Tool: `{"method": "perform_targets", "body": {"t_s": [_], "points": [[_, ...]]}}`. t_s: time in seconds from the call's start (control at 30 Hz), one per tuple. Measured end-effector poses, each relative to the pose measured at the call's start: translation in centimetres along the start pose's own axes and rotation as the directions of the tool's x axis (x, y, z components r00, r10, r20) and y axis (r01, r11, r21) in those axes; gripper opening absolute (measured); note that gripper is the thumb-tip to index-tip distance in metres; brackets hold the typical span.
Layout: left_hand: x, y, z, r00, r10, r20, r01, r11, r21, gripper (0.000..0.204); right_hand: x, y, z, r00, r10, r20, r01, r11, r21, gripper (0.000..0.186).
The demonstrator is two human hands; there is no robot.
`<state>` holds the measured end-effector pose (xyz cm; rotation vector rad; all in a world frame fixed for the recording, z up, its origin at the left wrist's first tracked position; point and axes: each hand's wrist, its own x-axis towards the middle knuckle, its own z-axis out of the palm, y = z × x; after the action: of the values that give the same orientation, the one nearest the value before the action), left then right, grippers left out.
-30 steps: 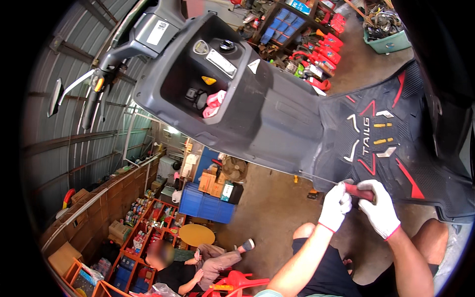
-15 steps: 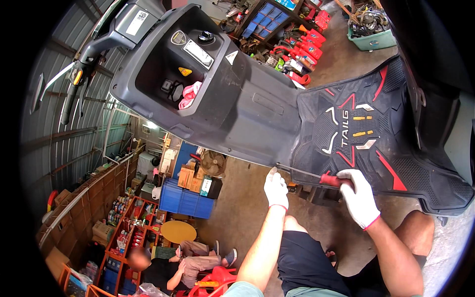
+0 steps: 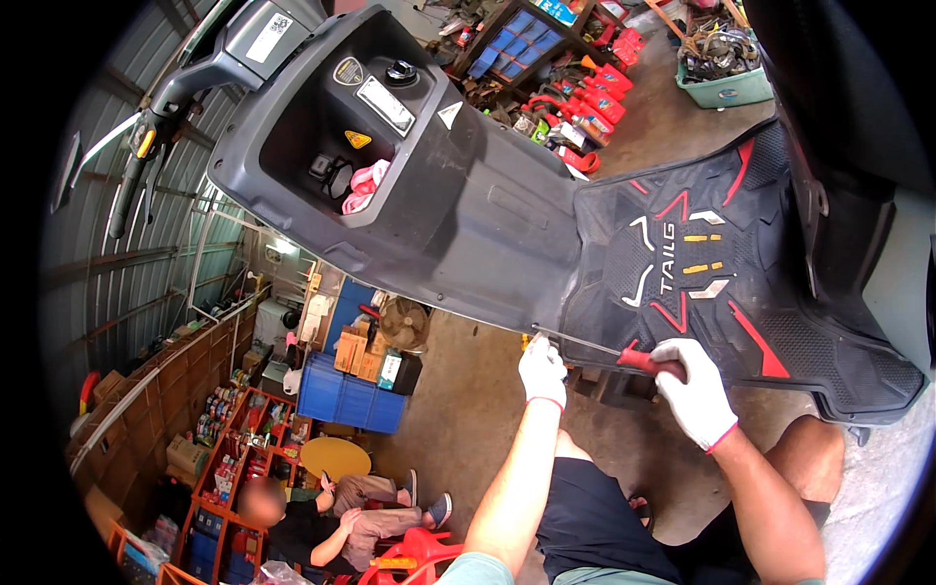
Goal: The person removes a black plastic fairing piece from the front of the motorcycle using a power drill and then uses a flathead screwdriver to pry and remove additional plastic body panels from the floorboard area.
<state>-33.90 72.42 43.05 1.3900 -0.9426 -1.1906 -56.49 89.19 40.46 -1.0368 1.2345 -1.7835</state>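
A screwdriver [image 3: 643, 362] with a red handle and long thin metal shaft lies nearly level along the side of a dark scooter's footboard. My right hand [image 3: 695, 398], in a white glove, is closed around the handle's end. My left hand [image 3: 542, 372], gloved too, has its fingers drawn together at the shaft's tip, just below the lower edge of the grey plastic leg shield [image 3: 468, 244]. Whatever those fingertips pinch is too small to make out. The tip meets the panel edge near a small fastener. A black rubber floor mat [image 3: 624, 258] with red accents covers the footboard.
In the scooter's front pocket [image 3: 322, 146] lies a pink-and-white cloth [image 3: 366, 185]. Behind stand red bottles [image 3: 604, 93] and a green bin [image 3: 726, 93] of parts. Lower left, a person [image 3: 341, 517] sits beside orange shelving [image 3: 219, 487], near blue crates [image 3: 351, 395].
The whole view has shifted slightly, so the scooter sits a little further left. Both hands keep their places on the screwdriver and panel edge. The seated person's one hand has risen.
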Motion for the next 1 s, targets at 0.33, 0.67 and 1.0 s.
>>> {"method": "perform_targets", "body": {"t_s": [0.33, 0.67, 1.0], "points": [[0.9, 0.3, 0.0, 0.99, -0.141, 0.01, 0.141, 0.98, -0.14, 0.017, -0.5, 0.4, -0.6, 0.993, -0.121, -0.004, 0.121, 0.993, 0.0, 0.028], [-0.8, 2.4, -0.9, 0.764, 0.517, 0.387, -0.428, -0.044, 0.903, 0.034, -0.2, -0.3, -1.7, 0.992, -0.087, -0.093, 0.091, 0.995, 0.035, 0.027], [-0.2, 8.9, 1.5, 0.659, 0.031, 0.752, -0.481, -0.751, 0.453, 0.014, 0.4, -1.1, -1.8, 0.993, 0.045, -0.107, -0.026, 0.985, 0.17, 0.025]]}}
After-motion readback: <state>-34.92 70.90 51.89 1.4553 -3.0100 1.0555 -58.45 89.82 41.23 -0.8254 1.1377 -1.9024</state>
